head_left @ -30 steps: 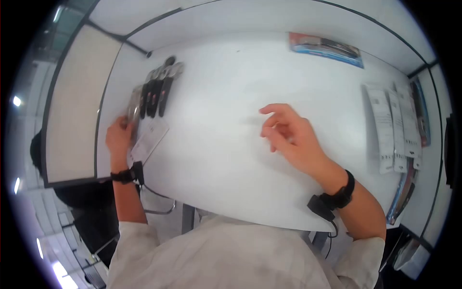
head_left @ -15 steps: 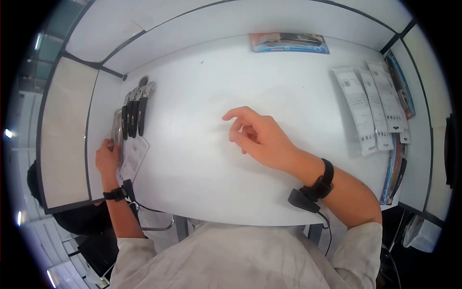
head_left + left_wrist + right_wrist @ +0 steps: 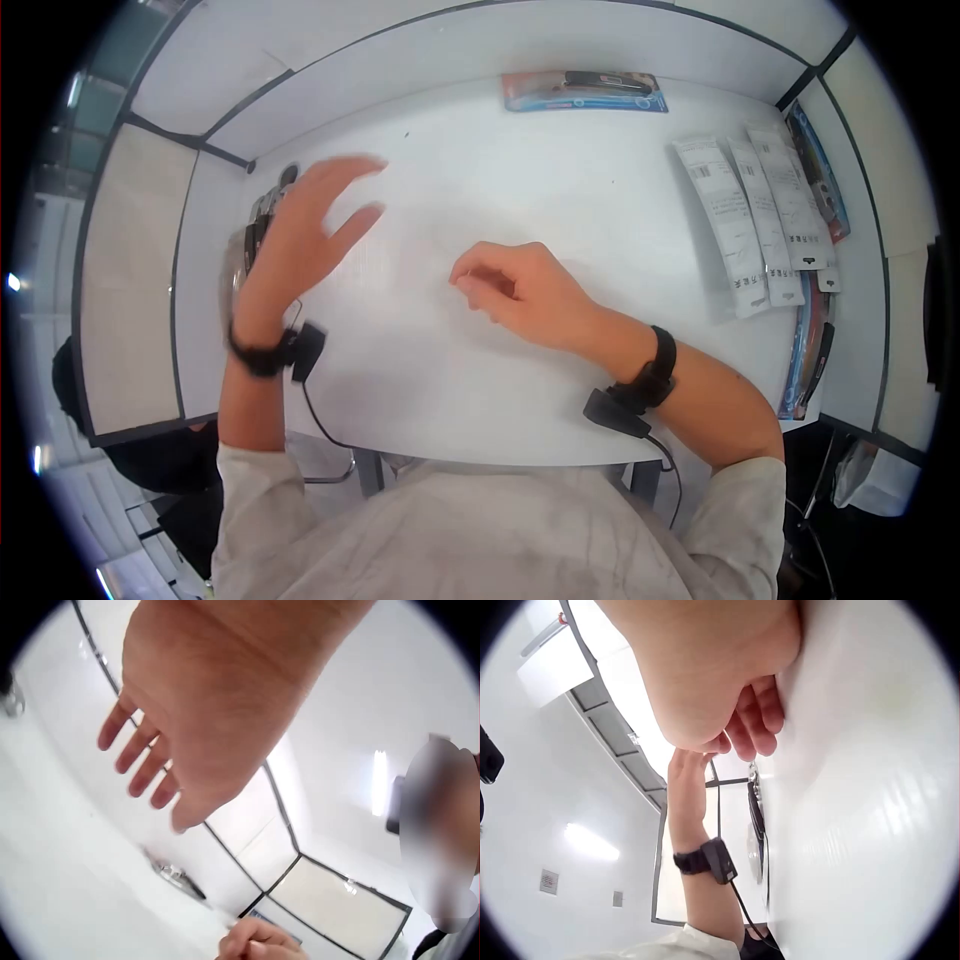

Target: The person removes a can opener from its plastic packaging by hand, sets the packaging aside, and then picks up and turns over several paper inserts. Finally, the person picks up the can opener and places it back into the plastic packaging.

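The left hand (image 3: 300,230) is raised over the left side of the tabletop (image 3: 430,380), its grip wide apart, with the fingers spread and no object in it. The right hand (image 3: 530,290) lies low near the middle, palm side turned inward; its fingers are loosely bent, the thumb close to the forefinger, and I see nothing in this grip. So I judge this is a moment between two handlings, when neither hand carries a thing. To handle any pack or tool, a hand would first need to come to it and close around it.

The black-handled tools (image 3: 265,215) are at the left edge, partly hidden by the left hand, and a clear pack (image 3: 237,262) lies just beside them. At the back, near the wall, lies a blue-and-red pack (image 3: 585,92). On the right, white printed packs (image 3: 722,220) lie side by side, some overlapping, and further colourful packs (image 3: 805,360) are at that edge.

The tabletop is white and smooth, enclosed by pale panels (image 3: 130,280) with dark edges. In the room beyond, a bright lamp (image 3: 592,842) shines above
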